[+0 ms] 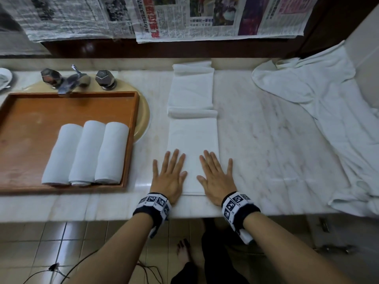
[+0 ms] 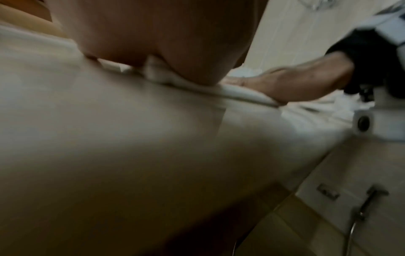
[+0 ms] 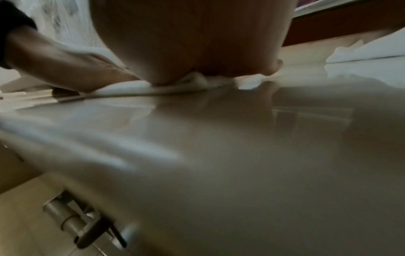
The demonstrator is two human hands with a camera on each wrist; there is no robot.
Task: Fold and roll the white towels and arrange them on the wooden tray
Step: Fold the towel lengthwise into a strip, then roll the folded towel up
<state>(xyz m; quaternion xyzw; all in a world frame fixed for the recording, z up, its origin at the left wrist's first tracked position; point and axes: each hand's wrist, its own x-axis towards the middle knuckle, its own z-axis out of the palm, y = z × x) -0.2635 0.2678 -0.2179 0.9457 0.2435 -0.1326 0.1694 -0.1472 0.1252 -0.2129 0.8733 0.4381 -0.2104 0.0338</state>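
Pressing flat: your left hand (image 1: 169,177) and right hand (image 1: 216,175) both lie palm-down on the near end of the folded towel (image 1: 192,140), fingers straight and slightly spread, gripping nothing. Left palm covers the towel's left edge, outer fingers spilling onto the marble counter (image 1: 266,140); right palm covers the right edge the same way. Forearms come in from the near side, roughly parallel, wrists just past the counter's near edge.

The towel runs as a long strip away from you, with a small fold ridge (image 1: 192,112) across it about halfway (the far part looks like a separate layer; can't tell if it's the same towel).

Three rolled towels (image 1: 86,154) lie side by side, touching, in the near right part of the wooden tray (image 1: 131,119), left of your hands. Loose white cloth (image 1: 320,111) is heaped at far right. Faucet (image 1: 75,79) sits beyond the tray.

Wrist views are blurred; both show the heel of a palm on the towel's edge (image 2: 236,91).
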